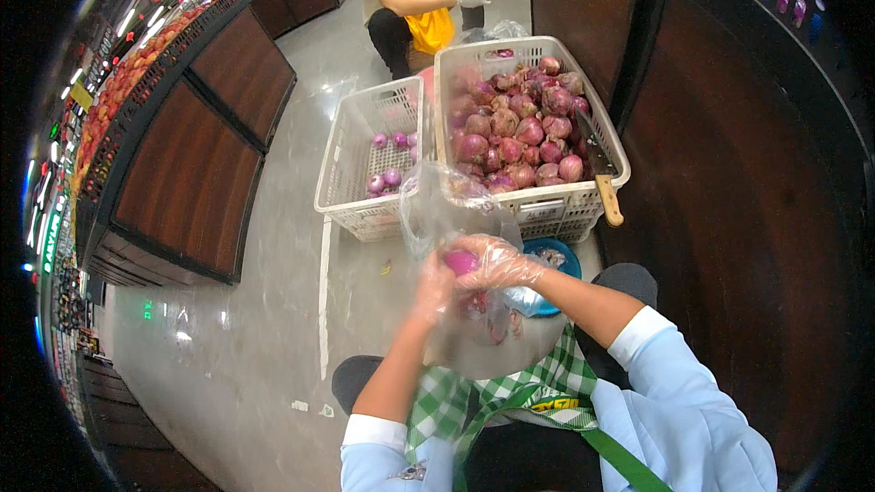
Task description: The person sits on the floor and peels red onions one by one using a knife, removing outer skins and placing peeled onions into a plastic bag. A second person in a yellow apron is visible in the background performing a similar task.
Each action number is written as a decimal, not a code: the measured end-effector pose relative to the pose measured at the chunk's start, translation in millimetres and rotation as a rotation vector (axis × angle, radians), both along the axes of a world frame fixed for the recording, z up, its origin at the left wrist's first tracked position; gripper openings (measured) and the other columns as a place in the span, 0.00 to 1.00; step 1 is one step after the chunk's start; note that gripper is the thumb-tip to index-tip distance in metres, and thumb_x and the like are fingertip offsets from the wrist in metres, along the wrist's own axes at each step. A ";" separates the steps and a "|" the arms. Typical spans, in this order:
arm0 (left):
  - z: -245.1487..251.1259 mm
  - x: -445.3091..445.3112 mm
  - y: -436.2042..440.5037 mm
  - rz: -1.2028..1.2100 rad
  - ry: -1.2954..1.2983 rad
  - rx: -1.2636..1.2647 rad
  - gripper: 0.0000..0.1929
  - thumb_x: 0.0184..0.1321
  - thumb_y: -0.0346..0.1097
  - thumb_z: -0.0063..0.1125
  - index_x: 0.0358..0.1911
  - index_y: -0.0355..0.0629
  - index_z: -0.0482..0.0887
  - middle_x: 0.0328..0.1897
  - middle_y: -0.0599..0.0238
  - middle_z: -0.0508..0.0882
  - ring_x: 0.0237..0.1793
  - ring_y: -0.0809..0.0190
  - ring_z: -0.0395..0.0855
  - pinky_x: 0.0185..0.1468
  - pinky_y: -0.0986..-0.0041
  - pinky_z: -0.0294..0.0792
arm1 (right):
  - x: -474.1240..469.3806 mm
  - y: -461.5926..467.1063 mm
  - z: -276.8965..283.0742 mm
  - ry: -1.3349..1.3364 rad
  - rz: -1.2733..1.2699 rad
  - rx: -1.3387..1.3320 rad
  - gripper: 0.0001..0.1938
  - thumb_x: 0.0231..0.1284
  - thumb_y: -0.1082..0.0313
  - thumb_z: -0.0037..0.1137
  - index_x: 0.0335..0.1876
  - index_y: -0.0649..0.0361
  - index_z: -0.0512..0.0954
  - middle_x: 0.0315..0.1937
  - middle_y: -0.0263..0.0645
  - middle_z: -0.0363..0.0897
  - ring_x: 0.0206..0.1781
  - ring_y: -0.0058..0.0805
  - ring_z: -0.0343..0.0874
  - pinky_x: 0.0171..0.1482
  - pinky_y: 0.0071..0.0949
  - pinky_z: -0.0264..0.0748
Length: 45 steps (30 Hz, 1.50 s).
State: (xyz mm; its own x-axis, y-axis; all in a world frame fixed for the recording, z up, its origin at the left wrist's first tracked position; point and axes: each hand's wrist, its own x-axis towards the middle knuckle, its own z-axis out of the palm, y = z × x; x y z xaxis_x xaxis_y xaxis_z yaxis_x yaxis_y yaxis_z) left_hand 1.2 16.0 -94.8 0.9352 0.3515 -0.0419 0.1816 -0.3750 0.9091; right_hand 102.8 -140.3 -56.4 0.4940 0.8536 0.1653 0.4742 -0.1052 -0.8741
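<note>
My left hand (435, 283) and my right hand (495, 263), both in clear plastic gloves, hold a peeled red onion (461, 262) between them. Beneath the hands hangs a clear plastic bag (485, 321) with onion skins in it. Ahead to the right, a white plastic crate (620, 150) is heaped with unpeeled red onions (530, 131). Beside it on the left, a second white crate (328, 178) holds several peeled onions (392, 177). A knife with a wooden handle (609, 201) leans over the full crate's right front corner, its blade lying against the onions.
Across the crates squats a co-worker (410, 0) in a yellow apron, holding an onion in gloved hands. A blue basin (571, 263) with scraps stands right of my hands. Dark wooden panels (724, 171) rise on the right; a fruit display stand (191, 171) is at the left.
</note>
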 end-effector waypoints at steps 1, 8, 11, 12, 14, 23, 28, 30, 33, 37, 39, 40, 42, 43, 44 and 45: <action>-4.3 0.7 0.6 0.002 0.006 -0.026 0.27 0.61 0.32 0.44 0.66 0.35 0.68 0.53 0.47 0.81 0.52 0.51 0.80 0.59 0.63 0.70 | 0.4 1.0 -3.4 -0.006 -0.012 -0.026 0.35 0.44 0.47 0.69 0.58 0.59 0.76 0.52 0.51 0.79 0.56 0.47 0.79 0.59 0.38 0.73; -37.6 8.2 11.0 0.026 -0.065 -0.087 0.27 0.61 0.30 0.43 0.67 0.35 0.68 0.51 0.46 0.82 0.51 0.51 0.80 0.57 0.63 0.71 | -1.5 7.0 -7.9 -0.011 -0.093 -0.140 0.39 0.42 0.47 0.70 0.61 0.65 0.74 0.54 0.55 0.78 0.58 0.50 0.77 0.61 0.39 0.71; -39.4 13.8 8.1 0.063 -0.001 -0.011 0.26 0.62 0.30 0.43 0.66 0.36 0.69 0.48 0.42 0.82 0.49 0.48 0.81 0.55 0.61 0.72 | -0.2 4.8 -14.9 -0.041 -0.138 -0.144 0.40 0.42 0.47 0.70 0.61 0.65 0.73 0.54 0.56 0.78 0.59 0.50 0.77 0.62 0.38 0.71; -27.7 11.1 5.4 0.072 0.054 0.014 0.26 0.62 0.31 0.43 0.66 0.37 0.69 0.48 0.42 0.82 0.49 0.47 0.81 0.54 0.60 0.72 | -1.7 4.6 -13.2 -0.020 -0.136 -0.154 0.40 0.42 0.47 0.70 0.62 0.66 0.73 0.55 0.56 0.78 0.60 0.50 0.76 0.63 0.38 0.71; -29.2 9.3 6.3 0.067 0.053 0.005 0.25 0.62 0.31 0.43 0.65 0.36 0.70 0.48 0.41 0.82 0.49 0.46 0.81 0.54 0.59 0.72 | -3.3 4.0 -8.6 0.021 -0.131 -0.174 0.41 0.42 0.47 0.70 0.62 0.66 0.73 0.56 0.56 0.77 0.60 0.49 0.76 0.64 0.38 0.70; -41.3 7.7 1.0 0.093 -0.187 0.002 0.15 0.64 0.31 0.38 0.50 0.38 0.76 0.37 0.53 0.82 0.39 0.53 0.81 0.45 0.63 0.74 | -9.8 6.6 -22.8 -0.012 -0.290 -0.111 0.40 0.44 0.46 0.72 0.61 0.65 0.74 0.52 0.53 0.81 0.54 0.44 0.81 0.58 0.36 0.75; 16.6 7.2 -5.5 0.260 -0.043 -0.855 0.16 0.69 0.39 0.50 0.55 0.39 0.69 0.39 0.57 0.84 0.41 0.57 0.83 0.42 0.64 0.78 | 14.0 10.8 -5.3 0.533 -0.526 0.136 0.38 0.51 0.58 0.73 0.67 0.61 0.67 0.48 0.39 0.79 0.45 0.25 0.80 0.49 0.24 0.79; 24.5 7.3 -5.2 0.263 -0.132 -0.873 0.18 0.70 0.41 0.51 0.56 0.38 0.69 0.44 0.57 0.84 0.45 0.58 0.83 0.46 0.64 0.77 | 12.9 18.2 -3.0 0.676 -0.496 0.234 0.38 0.51 0.60 0.69 0.68 0.61 0.66 0.46 0.42 0.80 0.44 0.31 0.82 0.49 0.30 0.81; 14.2 14.3 3.6 0.250 -0.142 -0.645 0.23 0.70 0.46 0.52 0.60 0.37 0.70 0.52 0.54 0.83 0.52 0.58 0.81 0.56 0.65 0.73 | 0.5 23.4 9.3 1.096 -0.432 0.346 0.35 0.52 0.66 0.68 0.68 0.51 0.65 0.50 0.40 0.76 0.49 0.33 0.79 0.52 0.37 0.81; -8.9 18.6 19.4 0.172 -0.048 -0.343 0.31 0.70 0.56 0.53 0.68 0.45 0.68 0.61 0.60 0.81 0.53 0.62 0.80 0.59 0.68 0.69 | 6.0 20.1 2.9 1.289 -0.358 0.429 0.29 0.56 0.65 0.65 0.65 0.45 0.68 0.51 0.33 0.75 0.52 0.30 0.77 0.51 0.40 0.79; -28.6 19.5 27.9 0.153 -0.049 -0.291 0.33 0.68 0.58 0.54 0.69 0.45 0.67 0.63 0.61 0.79 0.55 0.62 0.79 0.60 0.67 0.69 | 2.9 19.6 16.0 1.392 -0.345 0.443 0.26 0.57 0.65 0.64 0.62 0.46 0.70 0.52 0.33 0.76 0.52 0.29 0.77 0.50 0.39 0.80; -27.2 19.1 26.6 0.138 -0.049 -0.290 0.33 0.68 0.58 0.55 0.69 0.45 0.67 0.63 0.62 0.80 0.56 0.62 0.79 0.60 0.67 0.69 | 3.5 17.2 18.3 1.443 -0.322 0.442 0.22 0.58 0.64 0.64 0.58 0.47 0.72 0.52 0.34 0.75 0.51 0.30 0.78 0.50 0.40 0.80; -18.7 16.8 25.2 0.090 -0.009 -0.354 0.34 0.67 0.58 0.56 0.69 0.45 0.67 0.61 0.63 0.80 0.56 0.62 0.78 0.60 0.68 0.70 | 4.6 16.4 15.2 1.448 -0.276 0.463 0.24 0.59 0.63 0.64 0.61 0.48 0.69 0.50 0.38 0.76 0.50 0.34 0.79 0.50 0.41 0.83; -11.8 15.0 25.3 0.056 0.031 -0.418 0.34 0.67 0.58 0.56 0.69 0.44 0.67 0.61 0.63 0.79 0.57 0.62 0.78 0.60 0.68 0.70 | 4.6 16.0 15.0 1.449 -0.255 0.475 0.26 0.59 0.62 0.64 0.62 0.49 0.68 0.50 0.39 0.77 0.50 0.36 0.80 0.50 0.42 0.84; -5.0 13.6 24.3 0.021 0.072 -0.482 0.34 0.67 0.57 0.57 0.69 0.44 0.66 0.60 0.63 0.79 0.57 0.62 0.78 0.60 0.69 0.71 | 2.5 16.3 14.8 1.380 -0.261 0.497 0.26 0.60 0.62 0.64 0.63 0.50 0.68 0.50 0.39 0.77 0.50 0.35 0.80 0.50 0.40 0.84; -1.0 11.8 22.6 0.015 0.036 -0.486 0.33 0.67 0.58 0.56 0.67 0.42 0.68 0.58 0.63 0.79 0.55 0.64 0.78 0.58 0.70 0.71 | -3.5 19.8 19.6 1.312 -0.263 0.516 0.26 0.60 0.62 0.64 0.63 0.50 0.67 0.50 0.39 0.76 0.50 0.35 0.80 0.50 0.39 0.84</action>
State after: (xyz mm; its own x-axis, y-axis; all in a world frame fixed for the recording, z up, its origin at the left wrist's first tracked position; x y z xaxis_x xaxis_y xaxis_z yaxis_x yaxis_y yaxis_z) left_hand 13.0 38.6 -95.8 0.9252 0.2968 -0.2364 0.2180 0.0939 0.9714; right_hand 99.3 -120.4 -36.8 0.6604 0.7015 -0.2679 -0.6739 0.3963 -0.6236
